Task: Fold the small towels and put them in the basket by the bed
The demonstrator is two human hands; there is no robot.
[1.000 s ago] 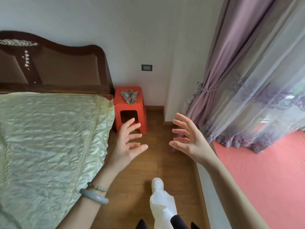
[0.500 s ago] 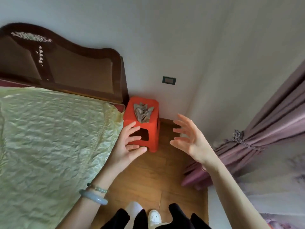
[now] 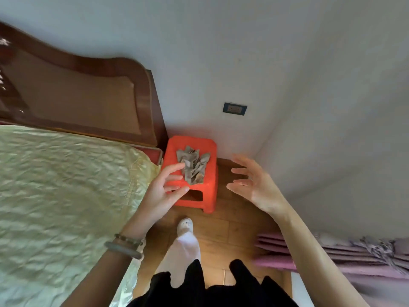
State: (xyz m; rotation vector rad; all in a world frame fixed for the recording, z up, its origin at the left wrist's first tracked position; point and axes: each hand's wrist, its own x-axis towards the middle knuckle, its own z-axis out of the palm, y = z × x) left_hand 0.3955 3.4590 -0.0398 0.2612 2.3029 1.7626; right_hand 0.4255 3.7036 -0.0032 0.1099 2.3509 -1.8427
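Grey-brown crumpled towels (image 3: 193, 167) are heaped on an orange plastic stool (image 3: 208, 187) between bed (image 3: 66, 196) and wall. Left hand (image 3: 164, 191) and right hand (image 3: 254, 185) are held empty, fingers spread. Cloth is judged light, limp; best pinched at a corner.

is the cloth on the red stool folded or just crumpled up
Crumpled. The cloth lies in a bunched heap on the stool, with irregular creases and corners sticking out at different angles, and no flat, squared layers.
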